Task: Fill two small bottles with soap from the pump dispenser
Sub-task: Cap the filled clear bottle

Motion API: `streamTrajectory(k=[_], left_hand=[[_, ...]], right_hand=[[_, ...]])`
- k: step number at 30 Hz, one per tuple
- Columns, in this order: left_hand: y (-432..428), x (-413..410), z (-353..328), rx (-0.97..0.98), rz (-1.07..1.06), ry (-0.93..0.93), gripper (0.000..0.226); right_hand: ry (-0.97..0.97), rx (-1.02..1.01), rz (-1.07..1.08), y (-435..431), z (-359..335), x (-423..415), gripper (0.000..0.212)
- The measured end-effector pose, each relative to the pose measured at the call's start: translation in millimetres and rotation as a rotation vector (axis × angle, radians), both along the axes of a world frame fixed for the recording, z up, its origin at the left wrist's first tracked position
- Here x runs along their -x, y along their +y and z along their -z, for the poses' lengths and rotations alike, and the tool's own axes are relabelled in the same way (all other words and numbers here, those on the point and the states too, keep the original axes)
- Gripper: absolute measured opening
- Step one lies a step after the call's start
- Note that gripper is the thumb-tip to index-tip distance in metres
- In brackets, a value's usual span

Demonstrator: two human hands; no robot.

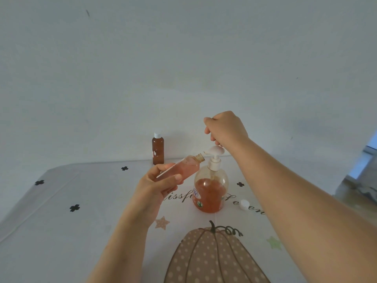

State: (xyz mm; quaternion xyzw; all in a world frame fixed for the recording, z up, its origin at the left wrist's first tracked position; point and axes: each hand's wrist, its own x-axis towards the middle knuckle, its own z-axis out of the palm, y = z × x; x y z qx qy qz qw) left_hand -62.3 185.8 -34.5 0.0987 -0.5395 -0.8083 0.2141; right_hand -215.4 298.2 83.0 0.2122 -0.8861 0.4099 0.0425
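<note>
Nearest, the table [81, 231] carries a cloth printed with a spotted pumpkin [212, 258]. Above it the left hand [157, 186] grips the open small bottle [179, 167] around its lower body, thumb on the near side and fingers curled behind. It holds the bottle tilted so the bare neck meets the spout of the pump dispenser [211, 193].

The bottle looks like thin clear plastic, already mostly full of pinkish soap. It should be light but likely to give under a hard squeeze and slick if soap runs down it, so the low, mid-body grip seems right.

The dispenser stands upright on the cloth, about half full. It is probably bottom-heavy enough to take a press, though it could slide on the cloth. A loose white cap [244, 204] lies just to its right, clear of both arms.

The right hand [224, 127] hovers over the pump head [216, 151] with fingers curled under and gripping nothing. Whether they touch the head, I cannot tell.

Farther back, a second small bottle [158, 150], brown and capped, stands upright at the table's far edge by the wall, well apart from the work. Nothing blocks the spout.
</note>
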Motion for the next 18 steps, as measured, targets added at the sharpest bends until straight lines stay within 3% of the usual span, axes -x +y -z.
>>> streamTrajectory(k=[4, 12, 18], left_hand=[[0, -5, -3, -0.009, 0.005, -0.004, 0.030], [17, -25, -7, -0.003, 0.037, 0.017, 0.034], [37, -35, -7, 0.014, 0.068, 0.033, 0.032]], right_hand=[[0.040, 0.018, 0.002, 9, 3, -1, 0.035], [0.063, 0.043, -0.002, 39, 5, -18, 0.021], [0.070, -0.043, -0.020, 69, 23, -25, 0.023]])
